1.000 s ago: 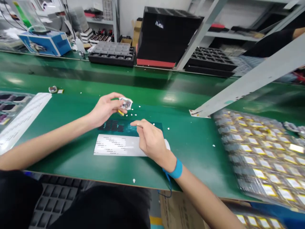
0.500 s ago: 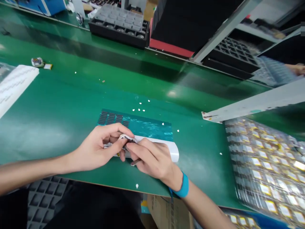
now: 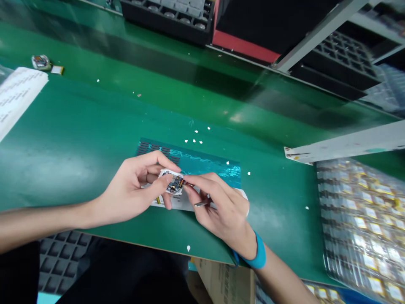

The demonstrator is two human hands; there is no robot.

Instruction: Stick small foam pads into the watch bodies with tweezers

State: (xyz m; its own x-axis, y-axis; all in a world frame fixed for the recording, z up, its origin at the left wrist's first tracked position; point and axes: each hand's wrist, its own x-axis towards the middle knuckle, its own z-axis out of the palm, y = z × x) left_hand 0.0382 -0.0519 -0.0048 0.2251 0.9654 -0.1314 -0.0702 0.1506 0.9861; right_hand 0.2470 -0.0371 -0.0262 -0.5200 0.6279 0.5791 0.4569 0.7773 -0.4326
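My left hand (image 3: 136, 185) grips a small electronic device (image 3: 173, 182) between thumb and fingers. The device has a white rim and an exposed circuit board facing up. At its right edge, the thumb and forefinger of my right hand (image 3: 218, 198) pinch a tiny dark reddish piece, too small to make out. A slim metal tool (image 3: 201, 204), which looks like tweezers, is tucked in the same hand with one end sticking out. Under both hands lies a white printed sheet (image 3: 180, 203). Just behind is a blue film sheet (image 3: 215, 169) with rows of dark strips.
Small white bits (image 3: 194, 141) are scattered over the green table (image 3: 79, 156). At right stands a clear tray stack (image 3: 360, 219) beside a white post (image 3: 348, 141). Another device (image 3: 41, 62) and white paper (image 3: 22, 95) lie far left. A black tray (image 3: 171, 25) is at the back.
My right hand has moved slightly right, away from the device, which now shows its circuit board more openly. The metal tool has shifted with it. The view has tilted downward.
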